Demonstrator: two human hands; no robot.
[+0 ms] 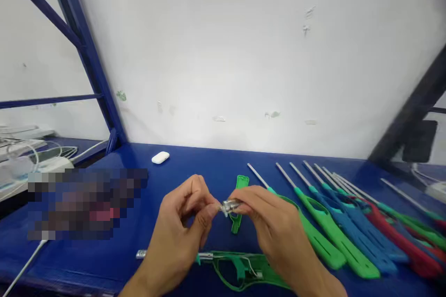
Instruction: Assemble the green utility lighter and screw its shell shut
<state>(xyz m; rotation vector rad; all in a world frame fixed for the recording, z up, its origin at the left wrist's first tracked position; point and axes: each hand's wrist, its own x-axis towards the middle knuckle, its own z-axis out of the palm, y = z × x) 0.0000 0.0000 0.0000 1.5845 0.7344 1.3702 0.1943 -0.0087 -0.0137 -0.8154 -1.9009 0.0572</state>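
My left hand (pixel 183 227) and my right hand (pixel 275 227) meet above the blue table (pixel 209 162), fingers pinched together on a small silvery metal part (pixel 230 205) held between them. Just behind the part a small green plastic piece (pixel 239 185) lies on the table. Below my hands rests an open green lighter half-shell (pixel 244 269) with a metal tube (pixel 142 254) sticking out to the left.
A row of several long-nosed lighters (pixel 348 227) in green, blue and red lies at the right. A white earbud case (pixel 160 158) sits near the white wall. White cables (pixel 24 264) run along the left, beside a blue frame post (pixel 90 60).
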